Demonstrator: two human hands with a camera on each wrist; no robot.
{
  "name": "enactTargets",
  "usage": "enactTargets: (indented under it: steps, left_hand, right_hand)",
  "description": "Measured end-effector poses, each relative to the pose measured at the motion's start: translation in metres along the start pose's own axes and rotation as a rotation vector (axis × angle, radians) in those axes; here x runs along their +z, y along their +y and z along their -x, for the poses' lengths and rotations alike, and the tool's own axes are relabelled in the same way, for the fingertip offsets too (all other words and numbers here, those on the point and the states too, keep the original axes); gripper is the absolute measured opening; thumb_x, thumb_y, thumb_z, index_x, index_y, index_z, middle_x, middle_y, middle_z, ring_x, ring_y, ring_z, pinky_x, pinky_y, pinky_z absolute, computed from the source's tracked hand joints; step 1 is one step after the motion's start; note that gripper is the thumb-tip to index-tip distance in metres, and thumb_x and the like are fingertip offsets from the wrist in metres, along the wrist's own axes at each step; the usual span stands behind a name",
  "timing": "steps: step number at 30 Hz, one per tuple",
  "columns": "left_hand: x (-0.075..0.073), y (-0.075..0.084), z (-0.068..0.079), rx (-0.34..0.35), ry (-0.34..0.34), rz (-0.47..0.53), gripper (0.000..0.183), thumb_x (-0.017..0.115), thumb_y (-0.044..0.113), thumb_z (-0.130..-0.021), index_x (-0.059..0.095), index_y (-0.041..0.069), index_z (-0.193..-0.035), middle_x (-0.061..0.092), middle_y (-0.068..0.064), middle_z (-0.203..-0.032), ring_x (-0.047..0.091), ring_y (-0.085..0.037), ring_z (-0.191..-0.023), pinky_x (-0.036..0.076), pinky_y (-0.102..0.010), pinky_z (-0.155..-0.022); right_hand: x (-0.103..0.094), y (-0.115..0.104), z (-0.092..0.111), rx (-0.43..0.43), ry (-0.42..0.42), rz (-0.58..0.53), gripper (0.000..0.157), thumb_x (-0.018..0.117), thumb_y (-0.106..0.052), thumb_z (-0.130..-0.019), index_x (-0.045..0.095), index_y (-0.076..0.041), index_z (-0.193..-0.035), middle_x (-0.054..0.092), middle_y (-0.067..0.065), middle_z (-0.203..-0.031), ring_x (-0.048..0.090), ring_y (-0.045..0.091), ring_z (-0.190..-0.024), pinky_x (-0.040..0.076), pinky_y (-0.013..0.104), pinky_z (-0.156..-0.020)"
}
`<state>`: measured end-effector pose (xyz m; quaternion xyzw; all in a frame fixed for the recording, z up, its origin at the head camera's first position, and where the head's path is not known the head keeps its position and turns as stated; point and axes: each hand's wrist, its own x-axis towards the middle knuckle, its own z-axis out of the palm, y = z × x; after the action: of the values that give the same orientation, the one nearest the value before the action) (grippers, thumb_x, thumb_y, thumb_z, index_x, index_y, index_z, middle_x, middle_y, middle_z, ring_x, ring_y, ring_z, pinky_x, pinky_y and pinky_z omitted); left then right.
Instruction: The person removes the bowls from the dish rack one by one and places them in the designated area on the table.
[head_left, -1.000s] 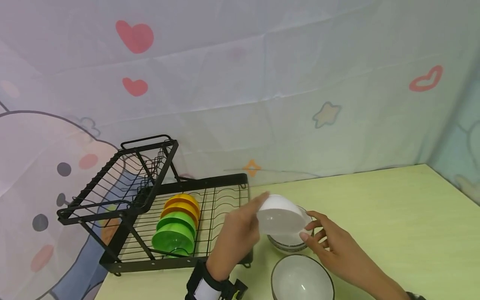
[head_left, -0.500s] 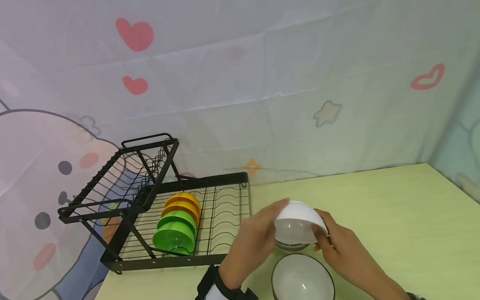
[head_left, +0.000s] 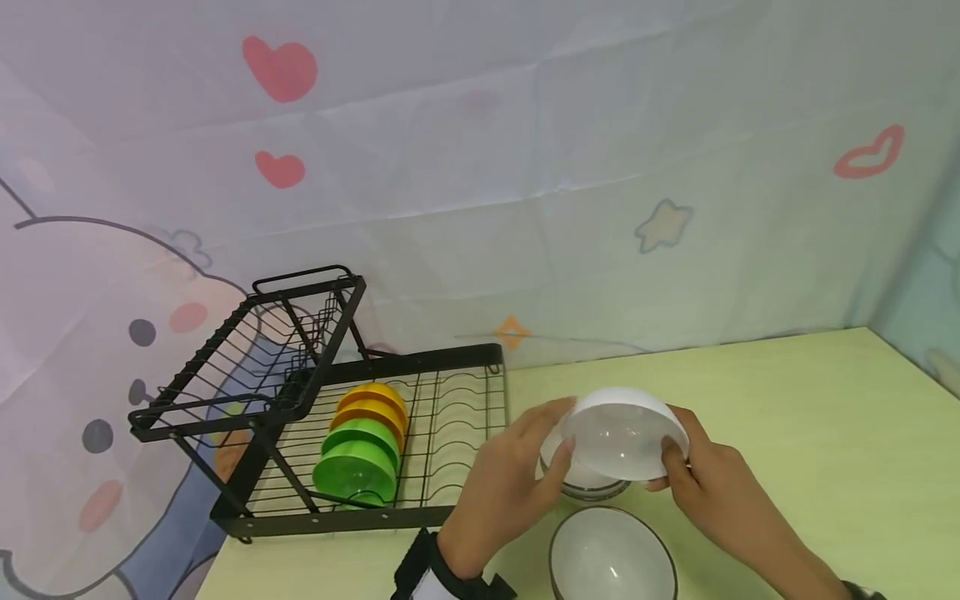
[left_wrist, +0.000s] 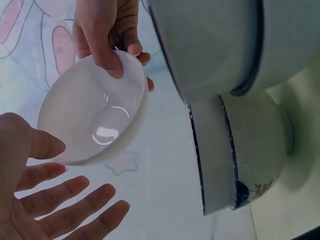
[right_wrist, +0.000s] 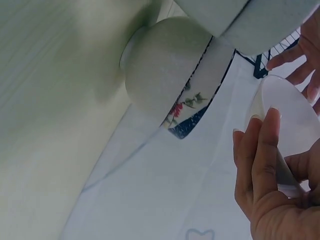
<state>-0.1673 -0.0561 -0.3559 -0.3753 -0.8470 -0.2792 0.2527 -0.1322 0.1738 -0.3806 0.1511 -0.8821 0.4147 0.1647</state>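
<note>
My right hand pinches the right rim of a plain white bowl, thumb inside and fingers along the outside. The bowl is tilted on its side, its hollow facing me. At its left edge is my left hand; in the left wrist view its fingers are spread and fairly straight, the thumb overlapping the rim. Whether it touches the bowl is unclear. Under the held bowl stand stacked bowls, partly hidden. Nearer me is another dark-rimmed white bowl. A floral pattern shows on a stacked bowl.
A black two-tier dish rack stands on the left of the pale green table. Green bowls and yellow-orange bowls lean in a row in its lower tier. A printed cloth hangs behind.
The white bowl has moved right, its hollow turning toward me. My right hand, loose near its rim a second ago, now grips it; my left hand has followed rightward and its fingers have opened.
</note>
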Motion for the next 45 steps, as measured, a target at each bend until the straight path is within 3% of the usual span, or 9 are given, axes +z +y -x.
enactTargets:
  steps: [8, 20, 32, 39, 45]
  left_hand:
    - [0.000, -0.004, 0.001, 0.014, 0.028, -0.076, 0.037, 0.054, 0.022, -0.093, 0.055, 0.013, -0.128, 0.061, -0.001, -0.124, 0.058, -0.010, -0.104, 0.057, -0.030, -0.067]
    - [-0.005, -0.010, 0.003, 0.003, 0.059, -0.128, 0.035, 0.055, 0.023, -0.093, 0.057, 0.014, -0.126, 0.063, -0.002, -0.121, 0.054, -0.011, -0.110, 0.056, -0.031, -0.074]
    - [-0.006, -0.011, 0.003, 0.013, 0.072, -0.137, 0.035, 0.054, 0.023, -0.093, 0.057, 0.015, -0.127, 0.063, -0.002, -0.120, 0.053, -0.010, -0.112, 0.055, -0.032, -0.079]
    - [-0.007, -0.010, 0.003, 0.006, 0.068, -0.141, 0.035, 0.054, 0.023, -0.093, 0.057, 0.015, -0.127, 0.063, -0.001, -0.120, 0.052, -0.009, -0.112, 0.054, -0.031, -0.081]
    - [-0.008, -0.011, 0.002, -0.001, 0.067, -0.143, 0.034, 0.055, 0.023, -0.092, 0.058, 0.015, -0.126, 0.064, -0.002, -0.119, 0.053, -0.010, -0.111, 0.054, -0.032, -0.081]
  right_hand:
    - [-0.010, 0.007, -0.005, 0.052, -0.008, 0.045, 0.036, 0.037, -0.006, -0.097, 0.034, -0.008, -0.133, 0.070, 0.014, -0.087, 0.061, 0.002, -0.062, 0.042, 0.027, -0.047]
    - [-0.026, 0.022, -0.011, 0.083, -0.040, 0.048, 0.042, 0.035, -0.006, -0.097, 0.020, 0.003, -0.135, 0.070, 0.020, -0.085, 0.064, 0.009, -0.063, 0.043, 0.029, -0.047]
    - [-0.032, 0.048, -0.013, 0.172, -0.077, 0.067, 0.049, 0.030, -0.003, -0.095, 0.008, 0.014, -0.135, 0.071, 0.013, -0.071, 0.065, 0.020, -0.064, 0.043, 0.030, -0.047]
    - [-0.033, 0.067, -0.013, 0.212, -0.148, 0.037, 0.049, 0.029, -0.001, -0.093, 0.005, 0.017, -0.132, 0.068, 0.025, -0.077, 0.065, 0.015, -0.060, 0.046, 0.032, -0.050]
    - [-0.034, 0.076, -0.013, 0.239, -0.230, 0.042, 0.048, 0.028, 0.000, -0.093, 0.005, 0.019, -0.131, 0.066, 0.010, -0.069, 0.061, 0.014, -0.055, 0.048, 0.034, -0.052]
